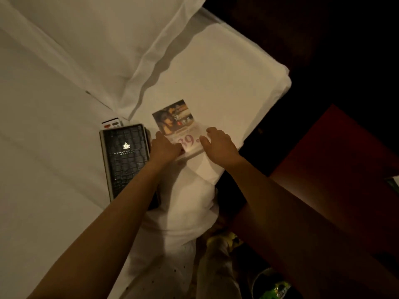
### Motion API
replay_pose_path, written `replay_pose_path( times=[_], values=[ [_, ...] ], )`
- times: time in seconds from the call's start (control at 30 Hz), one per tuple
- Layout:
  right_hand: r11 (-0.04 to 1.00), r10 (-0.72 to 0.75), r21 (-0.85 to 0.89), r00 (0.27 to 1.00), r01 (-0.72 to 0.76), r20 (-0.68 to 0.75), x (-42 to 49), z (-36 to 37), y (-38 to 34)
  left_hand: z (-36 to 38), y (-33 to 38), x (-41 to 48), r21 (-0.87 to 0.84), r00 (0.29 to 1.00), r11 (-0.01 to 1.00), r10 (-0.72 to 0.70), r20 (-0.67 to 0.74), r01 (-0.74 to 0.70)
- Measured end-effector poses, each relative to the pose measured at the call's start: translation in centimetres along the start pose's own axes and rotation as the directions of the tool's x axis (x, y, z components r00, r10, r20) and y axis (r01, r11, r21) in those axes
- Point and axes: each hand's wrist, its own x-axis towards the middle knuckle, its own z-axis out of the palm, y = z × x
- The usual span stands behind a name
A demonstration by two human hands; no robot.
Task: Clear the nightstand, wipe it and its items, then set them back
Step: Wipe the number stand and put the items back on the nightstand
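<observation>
The printed card (pixel 172 117), bearing a photograph and a large red "39", is lying flat on the bed (pixel 43 147), near the bed's right edge. Its lower half is sitting directly between and under both hands.

A black crocodile-textured folder (pixel 125 156) with a crown emblem is lying just left of the card, and the left forearm is crossing its lower corner. A small white item with red buttons (pixel 111 123) is showing at the folder's top edge. A white pillow (pixel 108 39) is occupying the bed's upper area. The reddish-brown counter (pixel 334 158) is standing to the right of the bed, in dim light; the room beyond it is too dark to read.

The left hand (pixel 166 147) is curling its fingers at the card's lower left edge and is pinching it. The right hand (pixel 220 145) is resting on the card's right edge with fingers loosely spread and the thumb lying on the printed face.
</observation>
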Motion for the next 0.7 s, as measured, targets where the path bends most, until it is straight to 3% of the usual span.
replay_pose_path(
  times=[0.23, 0.43, 0.7],
  values=[
    [0.991, 0.083, 0.101, 0.996, -0.084, 0.013, 2.9, 0.8, -1.8, -0.1, 1.1, 1.6, -0.345, 0.992, 0.930, -0.125, 0.025, 0.125],
    [0.976, 0.106, 0.197, 0.993, -0.095, -0.044, 2.8, 0.8, -2.7, 0.2, 2.2, 1.1, -0.500, 0.982, 0.847, -0.188, 0.034, 0.179],
    [0.933, 0.176, 0.358, 0.902, -0.025, -0.394, 0.6, -2.4, 0.6, 2.8, 8.0, -2.2, -0.459, 0.980, 0.866, 0.155, -0.127, -0.196]
  ],
)
